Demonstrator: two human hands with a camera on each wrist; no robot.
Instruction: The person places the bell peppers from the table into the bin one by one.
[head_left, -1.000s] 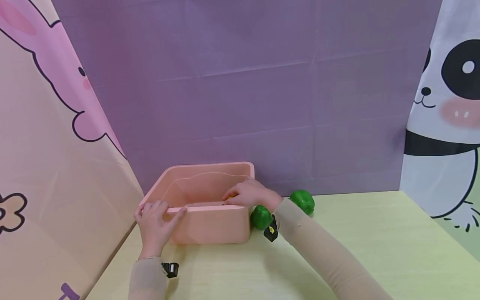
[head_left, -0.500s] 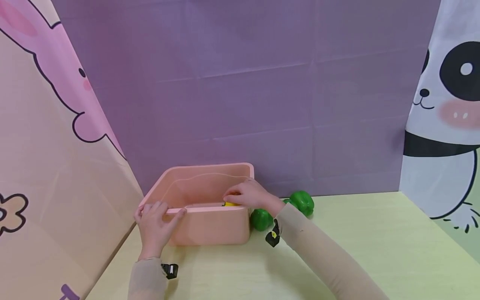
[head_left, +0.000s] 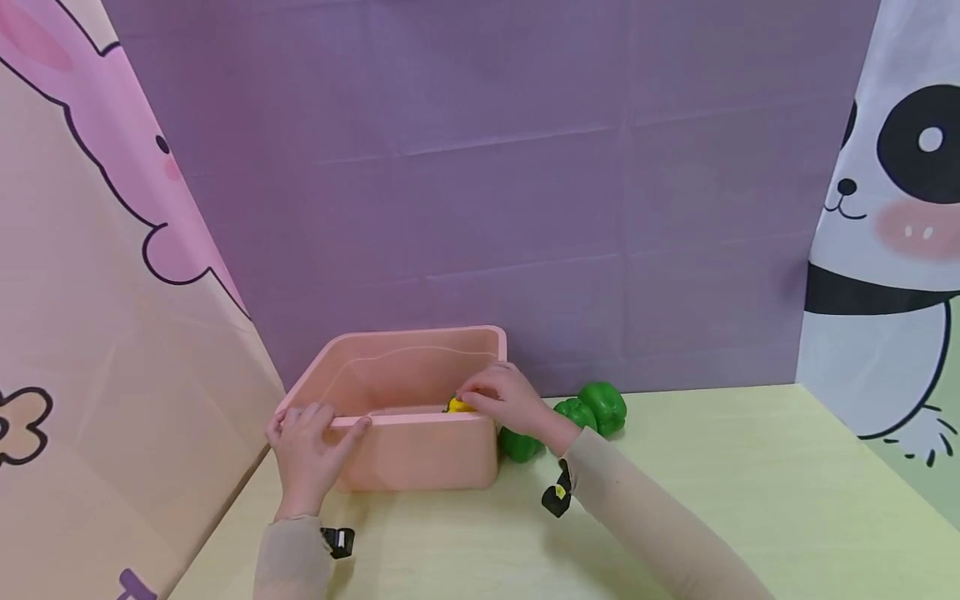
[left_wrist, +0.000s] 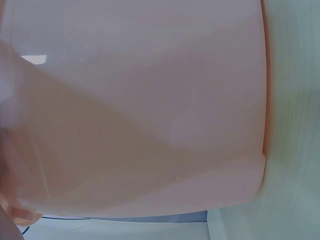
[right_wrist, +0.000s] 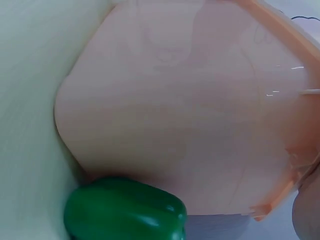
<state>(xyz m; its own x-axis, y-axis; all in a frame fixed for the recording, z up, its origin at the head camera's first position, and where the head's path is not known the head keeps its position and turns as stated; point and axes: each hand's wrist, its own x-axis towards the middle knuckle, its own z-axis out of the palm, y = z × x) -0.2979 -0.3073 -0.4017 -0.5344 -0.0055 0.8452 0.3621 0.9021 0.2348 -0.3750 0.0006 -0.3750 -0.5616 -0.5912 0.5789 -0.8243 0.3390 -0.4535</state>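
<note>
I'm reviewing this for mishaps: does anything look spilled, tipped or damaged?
Nothing stands out. The pink bin stands upright, its rim gripped by the left hand; green peppers sit bunched beside it. No spill or damage shows, though part of the bin's inside is hidden.

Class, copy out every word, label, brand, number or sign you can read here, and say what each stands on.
No readable text in any view.
Black device on the left wrist: pale patch, too small to read.
Black device on the right wrist: yellow patch, too small to read.
Pink bin: no lettering can be made out.
Panda and pink cartoon animal: drawings only, no lettering seen.
</note>
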